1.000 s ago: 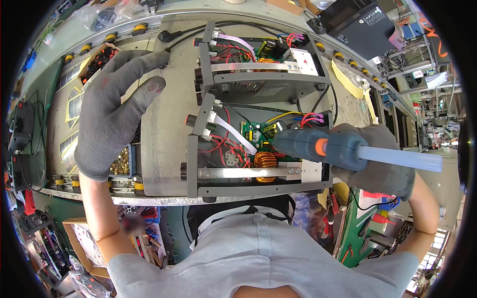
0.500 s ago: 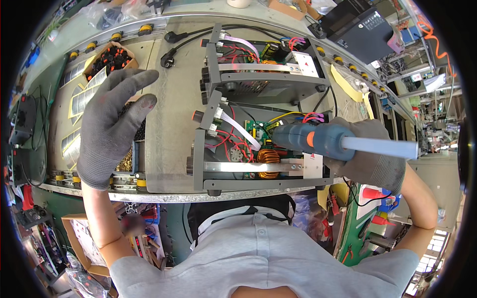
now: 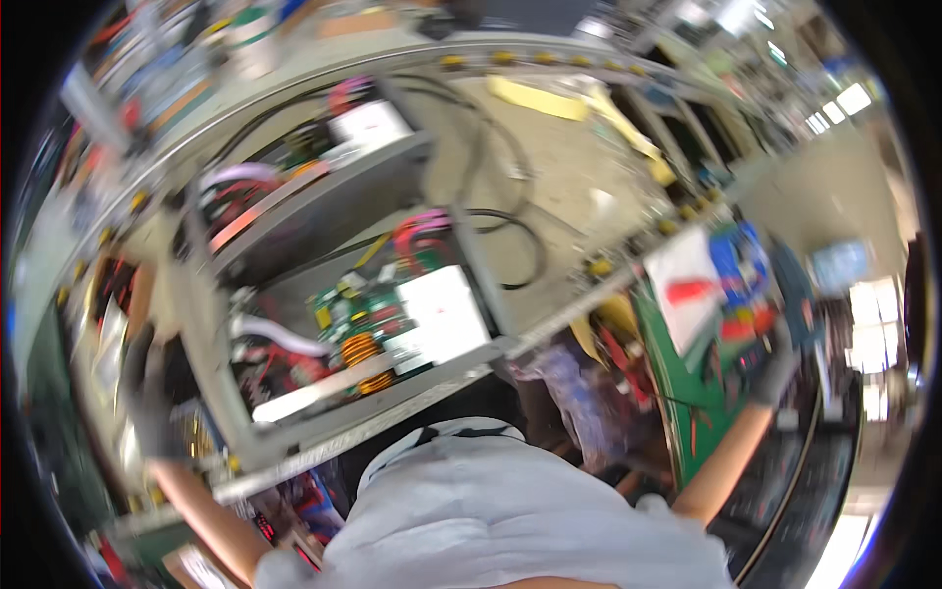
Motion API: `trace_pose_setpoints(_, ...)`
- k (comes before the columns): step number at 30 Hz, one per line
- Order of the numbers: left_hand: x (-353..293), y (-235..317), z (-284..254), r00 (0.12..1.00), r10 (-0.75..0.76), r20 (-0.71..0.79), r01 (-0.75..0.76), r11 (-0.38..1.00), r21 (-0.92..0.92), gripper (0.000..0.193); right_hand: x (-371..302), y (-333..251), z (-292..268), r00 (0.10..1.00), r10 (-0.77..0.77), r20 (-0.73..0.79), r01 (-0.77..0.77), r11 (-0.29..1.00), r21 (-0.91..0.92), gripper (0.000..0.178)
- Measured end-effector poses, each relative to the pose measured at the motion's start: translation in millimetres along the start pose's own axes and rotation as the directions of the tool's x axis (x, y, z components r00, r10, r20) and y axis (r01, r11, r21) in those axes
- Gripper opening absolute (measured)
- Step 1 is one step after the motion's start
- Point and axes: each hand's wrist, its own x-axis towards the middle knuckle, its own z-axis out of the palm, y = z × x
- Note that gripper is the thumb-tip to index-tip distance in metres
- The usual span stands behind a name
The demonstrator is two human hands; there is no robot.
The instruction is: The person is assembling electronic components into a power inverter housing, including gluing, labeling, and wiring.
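Glue gun (image 3: 791,287) is up by my right hand (image 3: 777,368), far out on the right side. My right fingers look wrapped around its lower part, but blur hides how tight they are. The gun's long side runs mostly up and down in my view, with its bottom leaning a bit right. The near metal box (image 3: 483,280) is well apart from it, over to the left and on the worktop (image 3: 559,162). The box's own long side slants up toward the right.

My left hand (image 3: 149,398) is nearer to that box, just past its left end. It is too smeary for me to tell if those fingers are loose or holding something. Both gloves look like soft grey cloth.

The near box is hard, dark grey and open on top. Inside I see a round ring of shiny copper wire (image 3: 365,365), a flat silver bar (image 3: 304,396) and a smooth white card (image 3: 444,319). The far metal box (image 3: 334,211) sits behind it. A bendy black cord (image 3: 542,257) curls at the right, below crinkly yellow paper (image 3: 538,100).
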Motion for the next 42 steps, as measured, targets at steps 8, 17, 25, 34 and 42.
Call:
trace_pose_setpoints(8,-25.8,-8.1,-20.7,0.957,-0.141,-0.254,0.272,0.743,0.612,0.028,72.7,205.7,17.1,0.85,0.515,0.107,-0.521,0.853,0.03,0.044)
trace_pose_setpoints(17,-70.6,-107.1,-48.1,0.864,-0.494,-0.099,0.402,0.558,0.726,0.037,44.4,183.2,-25.8,0.967,0.178,-0.181,-0.229,0.919,-0.322,0.059)
trace_pose_setpoints(25,-80.1,-157.1,-27.6,0.897,-0.412,-0.162,0.408,0.63,0.661,0.023,39.1,49.3,-1.6,0.578,-0.765,-0.284,0.557,0.624,-0.548,0.047)
trace_pose_setpoints(34,-62.4,-139.6,-28.8,0.872,-0.432,-0.228,0.484,0.699,0.526,0.019,67.6,-185.7,278.7,0.33,-0.925,-0.188,0.893,0.371,-0.255,0.038)
trace_pose_setpoints(42,-64.9,-150.2,-26.5,0.883,-0.394,-0.254,0.469,0.72,0.512,0.02,174.2,-324.9,635.8,0.049,-0.827,0.56,0.986,-0.049,-0.159,0.052)
